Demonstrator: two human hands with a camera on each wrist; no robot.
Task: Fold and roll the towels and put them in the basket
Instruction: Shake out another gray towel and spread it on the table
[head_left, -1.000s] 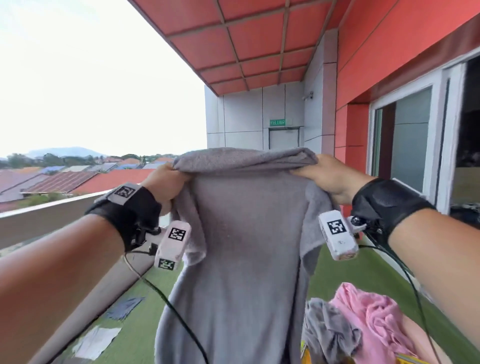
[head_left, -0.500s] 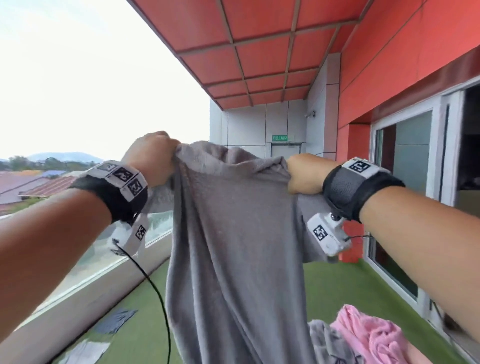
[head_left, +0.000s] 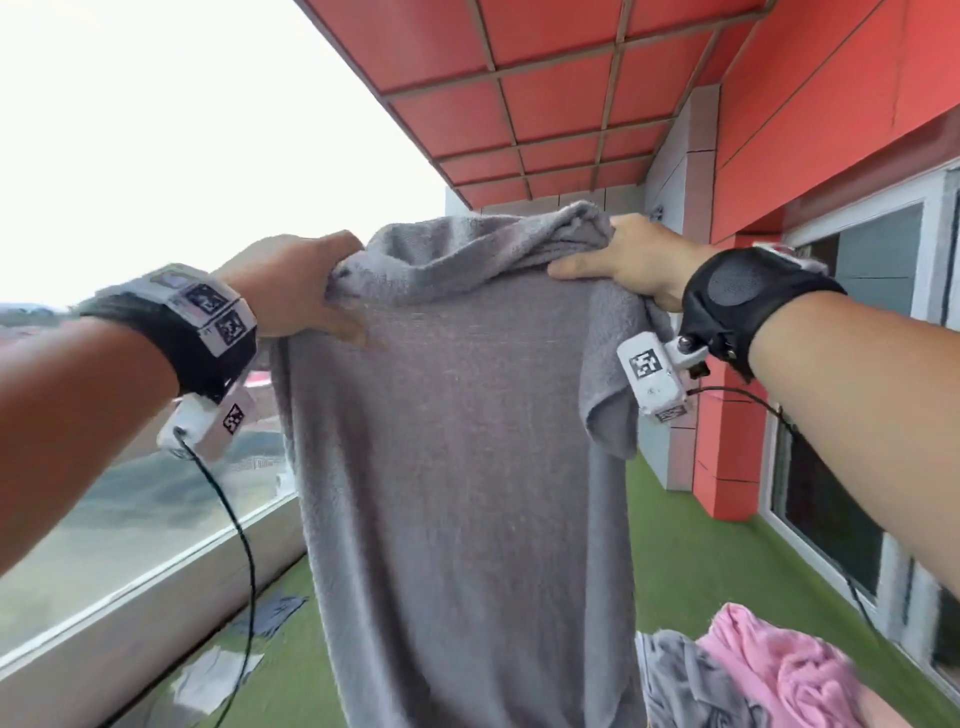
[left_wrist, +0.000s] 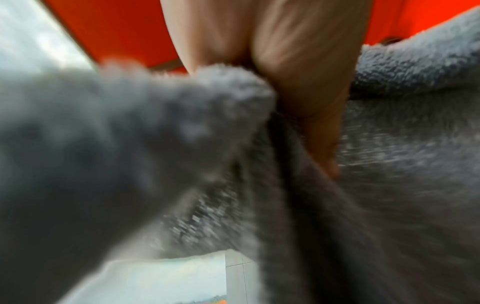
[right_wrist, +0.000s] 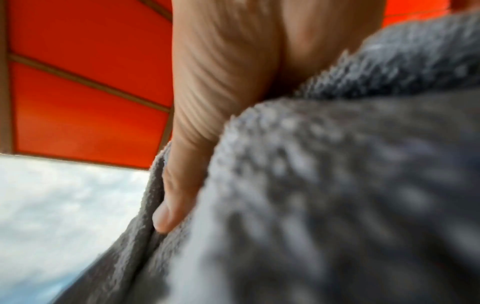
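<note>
Green turf (head_left: 691, 561); hanging grey towel (head_left: 457, 467) apparently hides both hands' fingers.

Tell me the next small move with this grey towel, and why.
Probably pull the hands apart to straighten the top edge. The left hand and right hand grip the grey towel hanging full length, but its top edge sags bunched between them.

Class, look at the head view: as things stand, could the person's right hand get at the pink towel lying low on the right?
Probably not at once. The right hand is raised and grips the top edge of the grey towel, as does the left hand. The pink towel lies uncovered below, so the way looks free once the hand lets go.
</note>
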